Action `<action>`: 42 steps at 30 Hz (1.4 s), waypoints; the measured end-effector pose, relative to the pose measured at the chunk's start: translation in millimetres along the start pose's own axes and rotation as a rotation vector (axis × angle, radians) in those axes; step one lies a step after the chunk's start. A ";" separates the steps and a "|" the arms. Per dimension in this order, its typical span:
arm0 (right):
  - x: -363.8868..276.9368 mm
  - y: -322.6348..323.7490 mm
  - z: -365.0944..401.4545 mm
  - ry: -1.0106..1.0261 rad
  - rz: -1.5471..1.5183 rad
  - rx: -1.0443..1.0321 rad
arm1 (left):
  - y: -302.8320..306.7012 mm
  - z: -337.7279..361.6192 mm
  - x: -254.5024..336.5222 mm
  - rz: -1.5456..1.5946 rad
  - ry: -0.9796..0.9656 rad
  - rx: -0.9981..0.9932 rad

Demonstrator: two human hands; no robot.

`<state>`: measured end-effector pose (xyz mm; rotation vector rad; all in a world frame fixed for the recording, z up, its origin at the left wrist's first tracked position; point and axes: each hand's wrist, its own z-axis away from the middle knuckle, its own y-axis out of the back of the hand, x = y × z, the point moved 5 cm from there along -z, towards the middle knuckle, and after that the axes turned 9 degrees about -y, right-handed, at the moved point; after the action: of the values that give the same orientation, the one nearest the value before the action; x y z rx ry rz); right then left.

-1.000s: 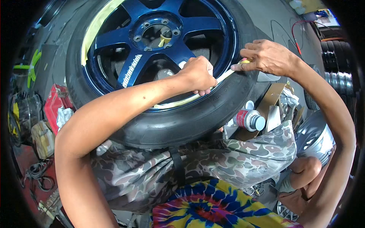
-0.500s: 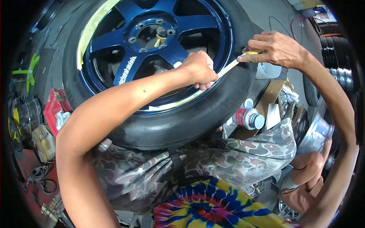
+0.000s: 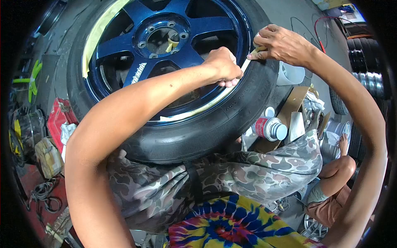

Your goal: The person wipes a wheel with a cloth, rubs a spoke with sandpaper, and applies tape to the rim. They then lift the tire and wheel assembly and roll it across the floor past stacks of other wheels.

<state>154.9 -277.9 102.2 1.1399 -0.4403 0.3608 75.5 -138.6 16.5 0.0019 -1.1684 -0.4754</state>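
A blue wheel [image 3: 213,25] lies face up with its black tire [image 3: 178,142] around it, over my lap. Pale masking tape [image 3: 205,108] follows the lower right edge of the rim. My left hand [image 3: 224,68], fingers curled in, presses the tape at the right of the rim. From there a short length runs taut up to my right hand [image 3: 278,46], whose closed fingers hold the yellowish tape roll, mostly hidden. Wider tape [image 3: 99,35] covers the rim's upper left edge. A small yellow tape scrap [image 3: 170,46] shows in the hub hole.
Right of the tire are a lidded can [image 3: 271,129], a cardboard box [image 3: 292,103] and a whitish plastic container [image 3: 290,74]. Another person's bent leg [image 3: 337,173] is at lower right, beside a silver rim [image 3: 333,140]. A red case [image 3: 62,115] stands left.
My right hand has moved left and slightly up, closer to the rim, shortening the taut tape. My left hand has slid a little right along the edge. The other person's leg has shifted.
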 end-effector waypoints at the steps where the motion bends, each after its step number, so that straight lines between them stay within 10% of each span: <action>1: 4.2 -3.3 0.1 -0.001 0.000 -0.001 | -0.6 -4.3 0.7 0.000 -0.001 -0.001; 23: 15.6 5.3 7.3 0.016 -0.117 0.054 | 17.9 -8.1 5.1 -0.298 0.095 -0.454; 42: 20.1 -1.8 25.3 -0.054 -0.018 -0.071 | 15.6 -0.5 2.7 -0.176 0.060 -0.345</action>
<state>169.2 -300.9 119.9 1.0852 -0.4864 0.2972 82.3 -125.6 22.6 -0.1792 -1.0194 -0.8228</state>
